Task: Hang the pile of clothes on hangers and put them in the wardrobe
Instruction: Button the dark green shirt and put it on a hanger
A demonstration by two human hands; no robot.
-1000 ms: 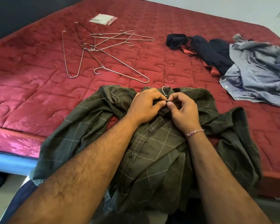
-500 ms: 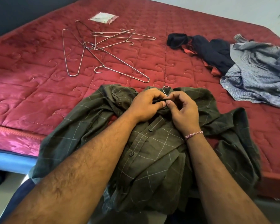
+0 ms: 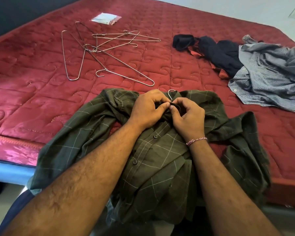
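A dark green checked shirt [image 3: 160, 160] lies front up at the near edge of the red mattress [image 3: 32, 92], its tail hanging over the edge. A metal hanger sits inside it; only the hook [image 3: 171, 92] shows above the collar. My left hand [image 3: 148, 109] and my right hand [image 3: 187, 116] meet at the collar, each pinching the fabric at the top button. Several bare wire hangers [image 3: 109, 55] lie in a loose heap farther back on the left. A grey-blue shirt [image 3: 271, 79] and a dark garment [image 3: 218, 51] lie crumpled at the right.
A small clear plastic packet [image 3: 106, 18] lies near the far left of the mattress. The mattress edge and a blue bed frame [image 3: 8, 171] run along the lower left. A pale wall stands behind the bed at the top right.
The fingers of both hands have shifted slightly at the collar; my right hand's fingers now curl more loosely. The shirt and hangers lie as before.
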